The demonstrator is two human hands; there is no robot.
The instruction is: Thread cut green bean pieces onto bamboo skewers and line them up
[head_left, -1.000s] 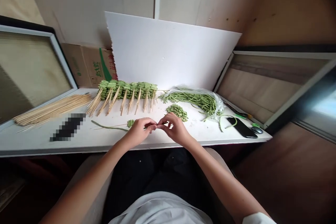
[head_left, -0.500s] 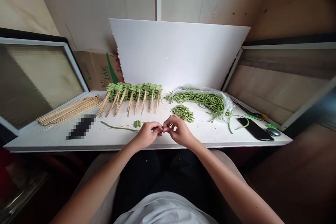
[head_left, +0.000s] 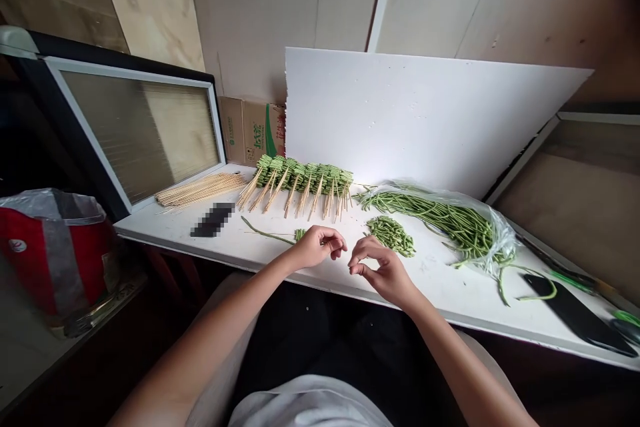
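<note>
On a white counter (head_left: 440, 293) before a foam board (head_left: 425, 120), the hands have just parted from their pinch. The left hand (head_left: 319, 247) is loosely curled, and whether it holds anything small cannot be told. The right hand (head_left: 384, 272) is half open and looks empty, just beside a heap of cut long beans (head_left: 391, 235). A part-threaded bamboo skewer (head_left: 300, 234) lies left of the hands.

White foam bd (head_left: 425, 120) by cardboard box (head_left: 251, 130), black phone (head_left: 575, 313) on bench (head_left: 440, 297)
</note>
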